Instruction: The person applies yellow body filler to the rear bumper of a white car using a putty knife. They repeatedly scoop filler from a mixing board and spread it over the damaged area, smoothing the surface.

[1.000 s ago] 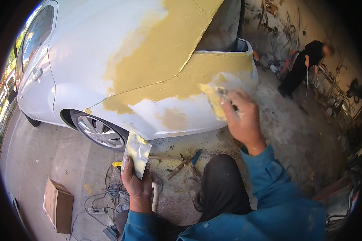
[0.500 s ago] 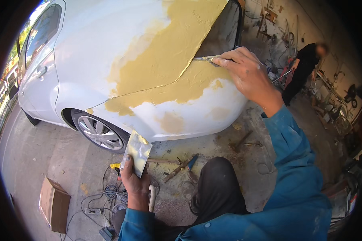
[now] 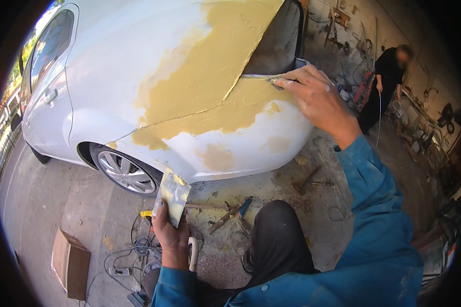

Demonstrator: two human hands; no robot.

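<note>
A white car (image 3: 102,77) with a broad patch of yellow body filler (image 3: 189,87) fills the upper left and middle. My right hand (image 3: 315,100) is closed on a thin putty knife (image 3: 277,82), mostly hidden by the fingers. It is at the filler-covered lower edge of a dark lamp-shaped opening (image 3: 275,48) in the bodywork. Lower down, in front of the wheel (image 3: 125,169), my left hand (image 3: 170,233) grips a flat, light rectangular plate (image 3: 173,197) smeared with yellow filler.
Behind my left hand, tangled cables (image 3: 141,245) lie on the concrete beside a cardboard box (image 3: 71,263). A blue-handled tool (image 3: 245,206) and wooden sticks rest near my knee (image 3: 280,230). At far right a person in black (image 3: 386,82) stands with a thin rod among clutter.
My right hand has shifted slightly right along the opening's edge, and the knife blade shows less. My left hand keeps its place with the plate. The person behind has swung the rod downward.
</note>
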